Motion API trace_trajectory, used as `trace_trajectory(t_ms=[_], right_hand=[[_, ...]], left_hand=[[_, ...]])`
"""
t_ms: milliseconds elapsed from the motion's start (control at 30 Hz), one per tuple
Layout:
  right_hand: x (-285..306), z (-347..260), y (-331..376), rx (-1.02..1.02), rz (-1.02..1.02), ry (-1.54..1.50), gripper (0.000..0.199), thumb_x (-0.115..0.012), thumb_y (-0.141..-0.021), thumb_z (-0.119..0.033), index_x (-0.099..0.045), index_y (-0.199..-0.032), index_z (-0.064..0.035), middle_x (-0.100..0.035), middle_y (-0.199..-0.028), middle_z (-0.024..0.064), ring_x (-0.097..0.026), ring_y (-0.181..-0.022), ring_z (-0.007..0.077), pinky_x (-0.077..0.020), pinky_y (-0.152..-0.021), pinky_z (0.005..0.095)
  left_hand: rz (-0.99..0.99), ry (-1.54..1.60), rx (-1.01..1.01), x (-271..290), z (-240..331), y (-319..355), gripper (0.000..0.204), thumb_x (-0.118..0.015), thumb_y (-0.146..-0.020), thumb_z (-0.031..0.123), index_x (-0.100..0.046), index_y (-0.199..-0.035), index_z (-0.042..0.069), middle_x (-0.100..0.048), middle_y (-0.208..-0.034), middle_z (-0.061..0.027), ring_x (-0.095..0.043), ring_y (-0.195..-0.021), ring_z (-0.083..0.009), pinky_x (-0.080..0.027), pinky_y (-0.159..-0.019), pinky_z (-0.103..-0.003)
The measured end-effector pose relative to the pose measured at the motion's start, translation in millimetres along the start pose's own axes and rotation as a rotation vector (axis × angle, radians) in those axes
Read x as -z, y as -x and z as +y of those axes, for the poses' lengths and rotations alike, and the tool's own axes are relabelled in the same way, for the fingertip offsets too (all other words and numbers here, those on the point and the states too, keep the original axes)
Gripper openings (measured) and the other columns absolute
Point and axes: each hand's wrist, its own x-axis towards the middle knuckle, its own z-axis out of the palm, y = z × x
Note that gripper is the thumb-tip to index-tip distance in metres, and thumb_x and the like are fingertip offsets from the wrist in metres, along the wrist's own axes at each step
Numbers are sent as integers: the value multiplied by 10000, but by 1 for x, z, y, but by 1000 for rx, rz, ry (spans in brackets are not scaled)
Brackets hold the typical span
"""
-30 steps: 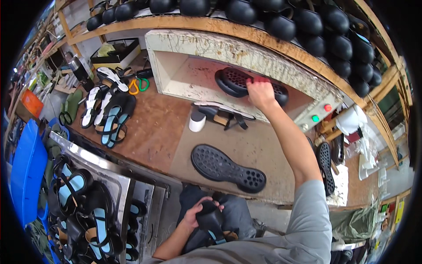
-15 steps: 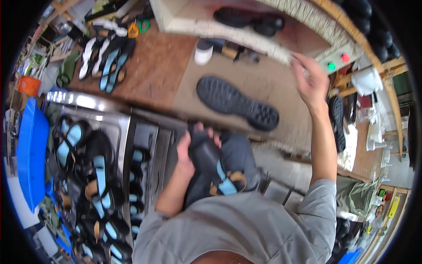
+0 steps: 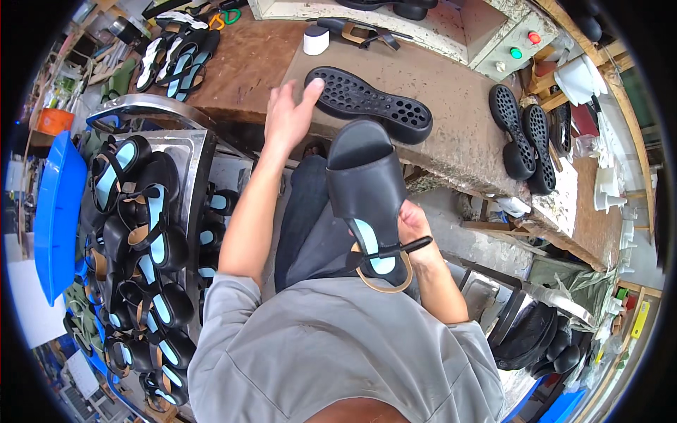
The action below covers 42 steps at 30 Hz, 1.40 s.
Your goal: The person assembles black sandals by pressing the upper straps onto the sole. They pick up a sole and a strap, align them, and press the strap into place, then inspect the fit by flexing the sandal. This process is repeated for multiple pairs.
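Note:
Above my lap, my right hand grips a black sandal at its side, toe pointing away from me. The sandal has a broad front band, a thin ankle strap with tan lining, and a light blue pad at the heel. Its far side hides part of my right fingers. On the bench's near edge lies a black shoe sole, its honeycomb of hollows facing up. My left hand is at the sole's left end, fingers apart, thumb overlapping the edge; whether it touches I cannot tell.
A white pot stands on the bench near a pale open-fronted box with red and green buttons. More black soles lie at the bench's right. On my left, a metal rack carries several sandals beside a blue tray.
The sandal has passed from my left hand to my right. My right hand has come down from beside the box, and my left hand has gone up to the sole. The view has shifted.

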Motion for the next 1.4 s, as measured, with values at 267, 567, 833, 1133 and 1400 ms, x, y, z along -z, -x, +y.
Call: trace_trajectory(t_ms=[267,567,833,1133,1400], right_hand=[[24,-25,44,178,134,69,317,-494,-921,32,-499,-1238,40,-594,-1176,100,-573,-1042,155,-451,-920,300],[14,-29,36,124,180,194,238,-471,-941,30,-567,-1159,38,-644,-1051,65,-592,-942,109,-477,-835,249],[22,14,17,-204,314,318,223,-452,-977,-65,-572,-1146,19,-668,-932,31,-588,-862,72,-483,-745,226],[34,14,12,-242,275,473,201,-480,-948,-38,-577,-1118,11,-682,-878,62,-622,-838,90,-502,-738,245],[41,27,19,-211,309,486,200,-532,-900,10,-586,-1092,8,-680,-786,73,-650,-731,96,-508,-653,240]], left_hand=[[102,304,-34,-42,-16,-35,431,-681,-812,242,-532,-1117,-24,-559,-1106,-156,-525,-1045,-253,-412,-917,-393],[-281,725,-77,-11,47,54,510,-504,-776,-27,-471,-1286,-13,-600,-1126,-86,-565,-1038,-152,-426,-937,-282],[-479,1004,228,-36,-31,96,540,-494,-807,-19,-434,-1341,24,-517,-1299,-121,-506,-1181,-197,-369,-1027,-317],[-615,1231,100,-52,-41,95,846,-794,-722,267,-331,-1391,34,-380,-1408,-241,-481,-1238,-279,-367,-1046,-389],[-616,1151,-3,-54,-40,93,753,-776,-684,84,-374,-1318,25,-430,-1335,-280,-480,-1230,-319,-390,-1020,-419]])
